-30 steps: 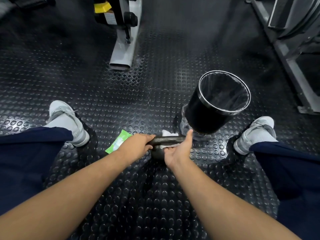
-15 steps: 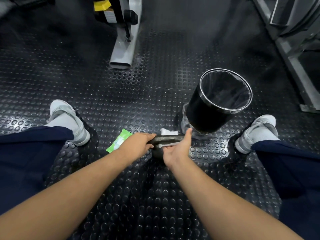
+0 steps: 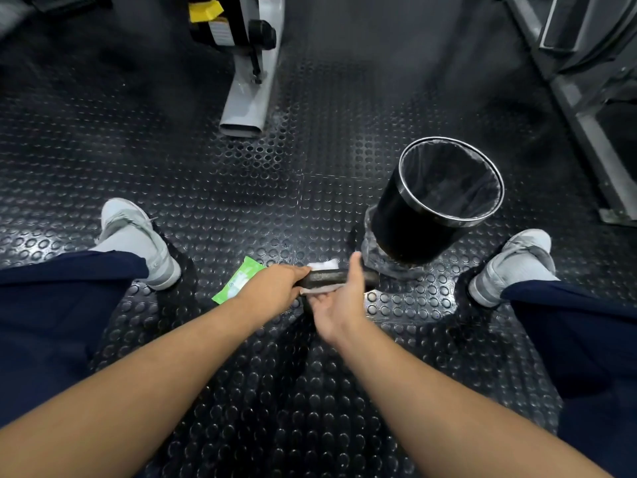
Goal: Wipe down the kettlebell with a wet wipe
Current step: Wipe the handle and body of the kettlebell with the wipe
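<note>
The kettlebell stands on the studded floor between the feet, near the bin. I judge it heavy, rigid iron that will hold still under wiping, with the handle the one sound place to take it, though slick once wetted. The left grip is clamped on the handle's left end, and the right grip folds the wet wipe round the bar, thumb over the top. Against half a second ago, I note the right grip has slid along the handle toward the left, baring the bar's right end.
</note>
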`<state>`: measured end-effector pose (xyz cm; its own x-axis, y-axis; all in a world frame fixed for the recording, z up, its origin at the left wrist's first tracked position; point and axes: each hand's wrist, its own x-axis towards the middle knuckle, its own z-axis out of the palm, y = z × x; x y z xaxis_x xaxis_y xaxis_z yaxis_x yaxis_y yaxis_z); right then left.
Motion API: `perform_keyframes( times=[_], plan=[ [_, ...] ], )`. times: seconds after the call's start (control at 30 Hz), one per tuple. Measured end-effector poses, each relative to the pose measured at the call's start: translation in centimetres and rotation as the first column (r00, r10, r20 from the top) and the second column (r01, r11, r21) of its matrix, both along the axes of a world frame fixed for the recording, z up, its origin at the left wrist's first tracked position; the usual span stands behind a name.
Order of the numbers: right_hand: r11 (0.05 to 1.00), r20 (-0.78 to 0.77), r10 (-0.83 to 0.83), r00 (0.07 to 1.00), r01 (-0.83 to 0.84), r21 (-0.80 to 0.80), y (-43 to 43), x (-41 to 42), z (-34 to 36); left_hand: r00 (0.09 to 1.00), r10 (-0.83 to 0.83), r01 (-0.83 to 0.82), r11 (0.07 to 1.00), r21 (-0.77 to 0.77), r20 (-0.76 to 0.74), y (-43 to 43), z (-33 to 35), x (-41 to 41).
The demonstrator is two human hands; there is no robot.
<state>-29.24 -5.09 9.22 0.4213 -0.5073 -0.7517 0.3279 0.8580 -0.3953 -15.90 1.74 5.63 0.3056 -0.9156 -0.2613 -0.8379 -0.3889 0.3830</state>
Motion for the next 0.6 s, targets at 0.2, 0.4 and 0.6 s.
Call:
perform_keyframes(
  times=[0.2,0.4,0.6],
  plan=[
    [0.995,0.017,-0.091,0.996,0.09,0.05,-1.9,-1.2,-0.5,1.0,-0.009,0.009,1.0,-0.005,0.012,-0.1,0.1,-0.1],
    [0.995,-0.02,-0.093,0.995,0.094,0.04,-1.6,-0.7,0.3,0.999,-0.021,0.02,1.0,0.012,0.03,-0.2,0.0,0.0],
    [0.998,0.016,-0.02,1.0,0.019,0.064,-1.8,-1.3,-0.3,1.0,-0.015,0.015,1.0,0.0,0.027,-0.1,0.1,-0.1]
  ],
)
